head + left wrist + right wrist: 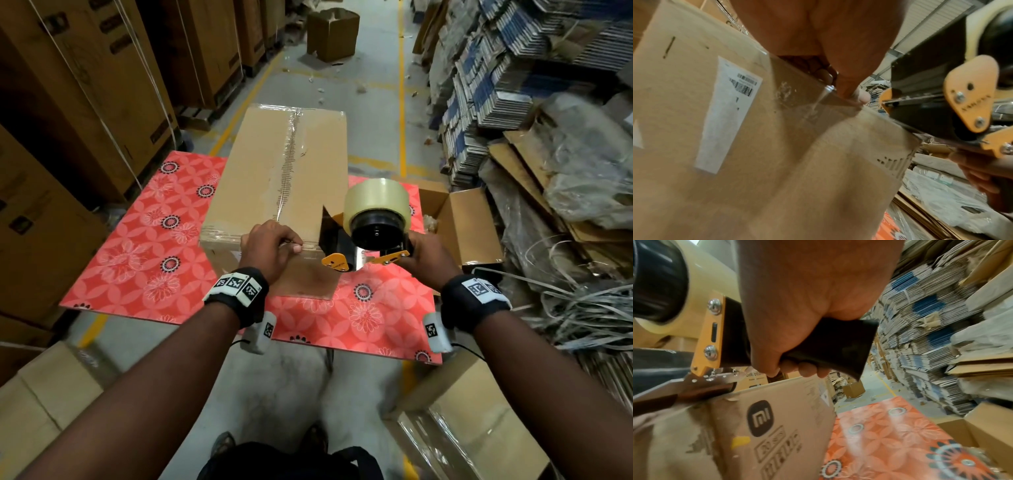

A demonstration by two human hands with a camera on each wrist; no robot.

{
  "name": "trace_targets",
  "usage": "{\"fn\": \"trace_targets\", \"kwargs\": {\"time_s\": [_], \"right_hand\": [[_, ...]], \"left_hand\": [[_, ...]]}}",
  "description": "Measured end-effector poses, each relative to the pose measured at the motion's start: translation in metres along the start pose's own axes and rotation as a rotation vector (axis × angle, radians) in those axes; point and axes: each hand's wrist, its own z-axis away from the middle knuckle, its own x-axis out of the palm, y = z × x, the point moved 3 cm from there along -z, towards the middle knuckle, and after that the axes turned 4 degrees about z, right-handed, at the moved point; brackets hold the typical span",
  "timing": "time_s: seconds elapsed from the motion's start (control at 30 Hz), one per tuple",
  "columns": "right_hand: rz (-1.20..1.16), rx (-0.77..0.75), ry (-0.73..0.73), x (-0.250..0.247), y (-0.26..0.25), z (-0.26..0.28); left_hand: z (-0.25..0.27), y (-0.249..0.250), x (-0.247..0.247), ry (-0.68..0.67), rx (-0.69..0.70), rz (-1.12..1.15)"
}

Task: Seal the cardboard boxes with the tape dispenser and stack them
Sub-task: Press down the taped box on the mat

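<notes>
Tape is already running along the top seam of the cardboard box (274,171) on the table (137,240), and you are pinching its end with your left hand (270,248) while your right hand (428,260) is gripping the tape dispenser (370,233) at the near edge, so cutting and stacking are still waiting.

The head view looks forward and down from above onto the tabletop (130,246), while both wrist views look from very near and low along the hands, and all three share the cardboard box (274,178) and tape dispenser (370,236).
</notes>
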Motion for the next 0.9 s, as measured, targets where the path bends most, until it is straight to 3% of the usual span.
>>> {"fn": "trace_targets", "kwargs": {"time_s": [0.17,0.33,0.57,0.77,0.9], "right_hand": [[0.021,0.114,-0.017,-0.01,0.042,0.019],[-0.012,0.121,-0.046,0.002,0.045,0.021],[0.016,0.169,-0.075,0.005,0.052,0.02],[-0.08,0.187,-0.019,0.005,0.055,0.033],[-0.044,0.275,-0.064,0.009,0.078,0.054]], "left_hand": [[-0.002,0.0,0.001,0.011,-0.016,-0.01],[0.0,0.011,0.008,0.024,-0.06,-0.101],[-0.007,0.043,0.03,-0.078,0.028,-0.135],[-0.01,0.034,0.028,-0.096,0.035,-0.099],[-0.009,0.034,0.03,-0.081,0.039,-0.113]]}}
